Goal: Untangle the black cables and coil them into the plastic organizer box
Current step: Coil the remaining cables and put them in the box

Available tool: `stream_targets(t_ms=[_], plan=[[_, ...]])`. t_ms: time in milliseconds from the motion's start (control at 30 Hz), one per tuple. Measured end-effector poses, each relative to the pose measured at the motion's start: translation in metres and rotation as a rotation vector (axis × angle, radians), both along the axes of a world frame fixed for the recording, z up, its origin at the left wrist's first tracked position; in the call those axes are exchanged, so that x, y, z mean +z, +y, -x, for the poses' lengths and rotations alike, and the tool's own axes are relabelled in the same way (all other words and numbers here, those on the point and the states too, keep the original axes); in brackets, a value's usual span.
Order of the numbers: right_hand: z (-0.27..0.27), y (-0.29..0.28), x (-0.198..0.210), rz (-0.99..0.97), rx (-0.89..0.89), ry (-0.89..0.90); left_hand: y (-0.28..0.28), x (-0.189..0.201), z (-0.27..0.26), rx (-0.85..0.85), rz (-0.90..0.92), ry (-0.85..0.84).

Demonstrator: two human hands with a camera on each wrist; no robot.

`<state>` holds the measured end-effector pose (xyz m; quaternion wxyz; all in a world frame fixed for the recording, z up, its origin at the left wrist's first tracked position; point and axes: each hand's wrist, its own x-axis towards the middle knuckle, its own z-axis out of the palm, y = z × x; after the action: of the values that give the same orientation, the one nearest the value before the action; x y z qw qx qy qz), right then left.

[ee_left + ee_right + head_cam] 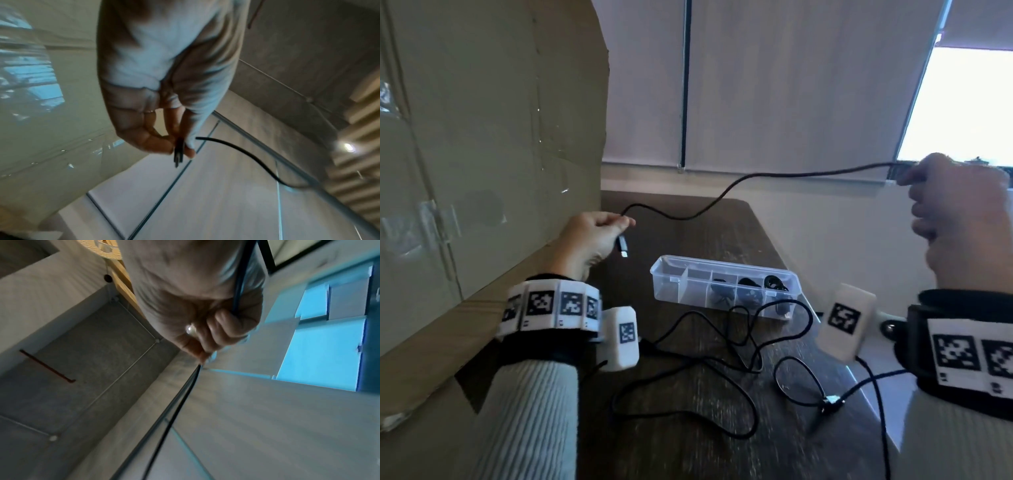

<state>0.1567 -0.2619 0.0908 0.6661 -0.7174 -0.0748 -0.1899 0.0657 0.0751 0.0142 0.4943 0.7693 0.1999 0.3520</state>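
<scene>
A black cable stretches through the air between both raised hands. My left hand pinches it near its USB plug, which hangs below the fingers; the left wrist view shows the plug between thumb and fingers. My right hand is curled round the cable's other part at the upper right, and the right wrist view shows the cable running out of the fist. The clear plastic organizer box lies on the dark table, with black cables coiled in its right compartments. More black cable lies tangled in front of the box.
A large cardboard sheet leans along the table's left side. A small connector with a cable loop lies near the table's right edge. Closed blinds and a bright window are behind the table.
</scene>
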Motion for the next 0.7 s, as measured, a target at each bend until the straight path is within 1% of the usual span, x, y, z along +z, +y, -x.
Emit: stream_targets(t_ms=[100, 200, 233, 267, 333, 400, 433, 467, 533, 567, 633, 700], plan=[[-0.008, -0.004, -0.013, 0.304, -0.023, 0.048, 0.004, 0.009, 0.008, -0.065, 0.152, -0.105], [-0.015, 0.010, -0.023, 0.612, 0.050, 0.052, -0.005, 0.018, 0.006, -0.081, 0.138, -0.159], [-0.017, 0.016, -0.024, 0.677, 0.057, 0.024, -0.010, 0.020, 0.005, -0.078, 0.109, -0.172], [-0.016, 0.023, -0.023, 0.695, 0.072, -0.019, -0.015, 0.022, 0.005, -0.062, 0.074, -0.177], [-0.006, 0.040, -0.019, 0.628, 0.151, -0.096, -0.023, 0.026, 0.005, -0.045, 0.011, -0.172], [0.012, 0.059, -0.013, 0.485, 0.277, -0.151, -0.029, 0.029, 0.007, -0.101, 0.021, -0.153], [0.020, 0.068, -0.011, 0.439, 0.331, -0.198, -0.031, 0.030, 0.009, -0.152, 0.036, -0.133], [0.027, 0.077, -0.011, 0.441, 0.373, -0.261, -0.034, 0.031, 0.012, -0.209, 0.049, -0.105], [0.038, 0.095, -0.014, 0.545, 0.457, -0.366, -0.038, 0.034, 0.016, -0.319, 0.075, -0.062], [0.040, 0.103, -0.018, 0.625, 0.514, -0.383, -0.041, 0.036, 0.018, -0.373, 0.109, -0.076], [0.038, 0.114, -0.028, 0.754, 0.611, -0.384, -0.046, 0.039, 0.019, -0.439, 0.233, -0.163], [0.035, 0.119, -0.033, 0.785, 0.600, -0.406, -0.047, 0.042, 0.017, -0.438, 0.341, -0.245]])
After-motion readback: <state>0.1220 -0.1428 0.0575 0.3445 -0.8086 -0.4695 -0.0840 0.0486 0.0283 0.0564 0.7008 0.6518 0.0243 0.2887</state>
